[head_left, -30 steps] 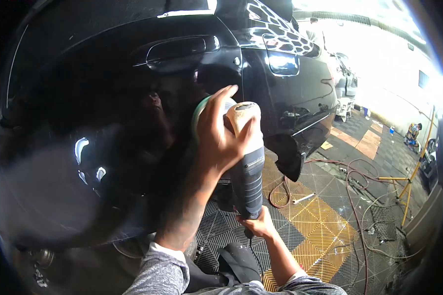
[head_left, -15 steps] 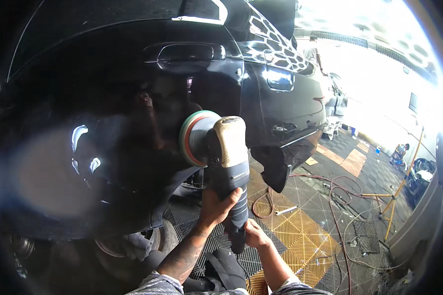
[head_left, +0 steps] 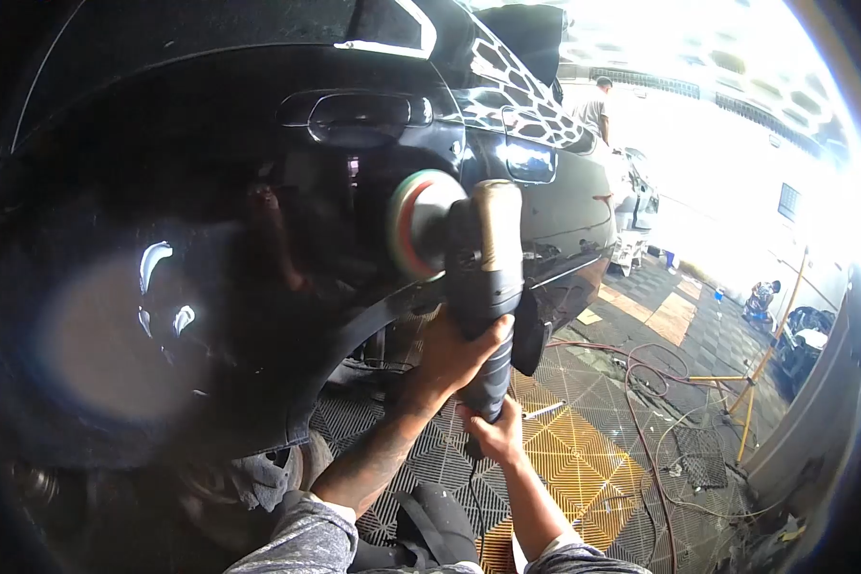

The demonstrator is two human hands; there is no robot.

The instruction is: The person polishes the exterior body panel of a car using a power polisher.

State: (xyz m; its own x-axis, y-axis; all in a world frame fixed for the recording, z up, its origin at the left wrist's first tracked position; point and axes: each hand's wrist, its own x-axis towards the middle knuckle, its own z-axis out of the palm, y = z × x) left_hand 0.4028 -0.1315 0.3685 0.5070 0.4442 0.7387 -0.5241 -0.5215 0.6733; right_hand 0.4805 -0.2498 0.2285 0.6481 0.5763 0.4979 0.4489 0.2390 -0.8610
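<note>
A black and tan power polisher with a round green and orange pad stands against the glossy black car panel, just below the door handle. My left hand is wrapped round the middle of its body. At the lower end of the handle, my right hand grips it near the cord. White smears of paste lie on the panel to the left. Whether the whole pad face touches the panel is hidden.
A yellow tripod stand and red hoses are on the tiled floor at right. A wheel shows low under the car. One person stands behind the car; another crouches far right.
My left hand has moved from the polisher's head down to its body. The pad first shifted left and down, then back right and up along the panel.
</note>
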